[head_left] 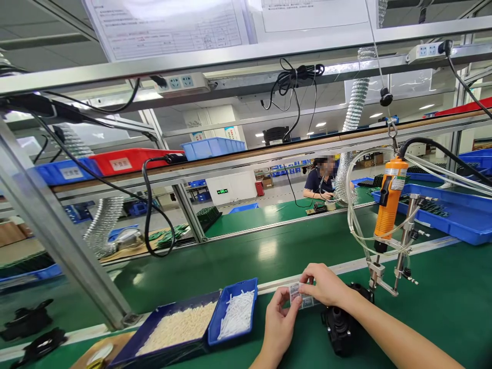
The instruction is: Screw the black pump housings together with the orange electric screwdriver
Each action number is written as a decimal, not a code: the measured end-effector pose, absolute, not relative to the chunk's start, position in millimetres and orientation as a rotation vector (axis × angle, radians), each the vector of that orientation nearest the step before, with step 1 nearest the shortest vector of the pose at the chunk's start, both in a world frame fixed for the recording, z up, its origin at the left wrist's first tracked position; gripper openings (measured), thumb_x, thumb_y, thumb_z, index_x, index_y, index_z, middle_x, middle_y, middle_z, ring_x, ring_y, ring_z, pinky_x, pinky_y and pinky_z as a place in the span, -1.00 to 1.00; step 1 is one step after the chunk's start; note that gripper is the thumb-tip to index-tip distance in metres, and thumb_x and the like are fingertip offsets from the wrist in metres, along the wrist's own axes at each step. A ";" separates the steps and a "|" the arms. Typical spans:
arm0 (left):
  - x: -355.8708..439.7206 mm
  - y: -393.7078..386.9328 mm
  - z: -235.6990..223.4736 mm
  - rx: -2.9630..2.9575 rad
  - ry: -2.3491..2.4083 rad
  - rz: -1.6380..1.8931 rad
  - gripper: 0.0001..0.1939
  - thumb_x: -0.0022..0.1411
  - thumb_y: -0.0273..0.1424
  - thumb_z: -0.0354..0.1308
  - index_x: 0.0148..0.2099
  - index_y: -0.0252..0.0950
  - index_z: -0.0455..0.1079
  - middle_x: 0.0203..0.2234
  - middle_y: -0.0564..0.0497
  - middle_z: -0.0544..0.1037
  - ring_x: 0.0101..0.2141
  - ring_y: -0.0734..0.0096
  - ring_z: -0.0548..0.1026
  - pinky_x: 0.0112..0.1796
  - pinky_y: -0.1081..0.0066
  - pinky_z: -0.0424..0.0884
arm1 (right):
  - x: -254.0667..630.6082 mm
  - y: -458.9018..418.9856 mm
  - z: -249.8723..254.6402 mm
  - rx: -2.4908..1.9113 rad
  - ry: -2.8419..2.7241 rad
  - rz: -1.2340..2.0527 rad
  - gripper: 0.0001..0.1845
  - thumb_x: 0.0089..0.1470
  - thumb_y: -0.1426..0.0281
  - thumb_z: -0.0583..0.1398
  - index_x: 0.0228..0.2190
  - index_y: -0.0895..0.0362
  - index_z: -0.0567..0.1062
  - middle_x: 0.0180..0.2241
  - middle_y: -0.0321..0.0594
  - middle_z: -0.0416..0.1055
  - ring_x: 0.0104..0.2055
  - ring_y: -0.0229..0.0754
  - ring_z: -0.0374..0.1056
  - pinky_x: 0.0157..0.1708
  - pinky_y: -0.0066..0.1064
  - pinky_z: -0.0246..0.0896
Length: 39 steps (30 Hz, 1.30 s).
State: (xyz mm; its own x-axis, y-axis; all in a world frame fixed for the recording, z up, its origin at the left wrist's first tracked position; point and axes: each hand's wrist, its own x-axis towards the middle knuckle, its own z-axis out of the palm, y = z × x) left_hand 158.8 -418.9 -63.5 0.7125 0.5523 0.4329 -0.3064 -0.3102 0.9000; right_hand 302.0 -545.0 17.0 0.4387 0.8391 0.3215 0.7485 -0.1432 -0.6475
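Observation:
Between my two hands is a small clear-and-white sheet marked off in printed cells, like a sheet of labels (307, 301). My left hand (279, 320) pinches its left edge between thumb and fingers. From above, my right hand (325, 284) grips its upper part, fingertips close to my left thumb. A black moulded plastic part (339, 333) lies on the green bench (430, 302), partly covered by my right forearm. Beyond that forearm, an orange electric screwdriver (390, 200) hangs upright from a cable, with a metal bracket and clear tubes attached.
Left of my hands stand a dark blue tray (154, 315) of cream-coloured small pieces and a blue tray (251, 307) of white sticks. A large blue bin (469, 225) sits at right. Overhead runs a shelf (269, 148) with bins. Another person (313, 183) sits across the line.

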 end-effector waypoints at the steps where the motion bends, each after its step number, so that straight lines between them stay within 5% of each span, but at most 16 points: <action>1: 158.8 -419.2 -63.1 1.686 0.196 0.860 -0.71 0.31 -0.16 0.34 -0.18 -0.30 0.48 -0.31 -0.04 0.55 -0.26 0.30 0.48 -0.32 0.48 0.48 | 302.0 -544.6 17.3 -1.909 -1.353 0.148 -0.98 0.10 0.43 0.41 -0.37 0.09 0.67 -0.31 -0.26 0.52 -0.24 -0.14 0.40 -0.24 -0.38 0.14; 10: 157.8 -419.1 -62.5 1.681 0.186 0.845 -0.72 0.33 -0.16 0.33 -0.14 -0.29 0.49 -0.27 -0.06 0.58 -0.21 0.27 0.51 -0.25 0.45 0.51 | 301.6 -544.5 15.4 -1.857 -1.384 0.163 -0.90 0.14 0.42 0.38 -0.26 0.05 0.70 -0.27 -0.26 0.58 -0.22 -0.13 0.43 -0.22 -0.38 0.16; 17: 157.3 -421.5 -60.2 1.681 0.201 0.861 -0.69 0.31 -0.14 0.34 -0.16 -0.31 0.51 -0.33 -0.05 0.56 -0.31 0.33 0.48 -0.38 0.51 0.47 | 300.7 -543.0 15.7 -1.818 -1.362 0.155 -0.93 0.07 0.45 0.38 -0.35 0.04 0.70 -0.32 -0.31 0.58 -0.27 -0.17 0.41 -0.26 -0.40 0.16; 39: 157.6 -422.7 -61.5 1.651 0.210 0.927 -0.65 0.26 -0.14 0.38 -0.06 -0.28 0.52 -0.20 -0.12 0.60 -0.16 0.18 0.56 -0.30 0.42 0.60 | 297.6 -544.7 20.9 -1.791 -1.356 0.134 -0.91 0.04 0.50 0.36 -0.40 0.08 0.67 -0.36 -0.34 0.59 -0.31 -0.20 0.42 -0.27 -0.41 0.16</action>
State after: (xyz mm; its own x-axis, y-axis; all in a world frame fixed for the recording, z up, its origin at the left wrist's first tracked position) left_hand 157.6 -422.7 -61.5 0.6692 0.5868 0.4558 -0.3327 -0.3118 0.8900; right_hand 297.6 -544.7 20.9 0.4026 0.8274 0.3916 0.7347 -0.0368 -0.6774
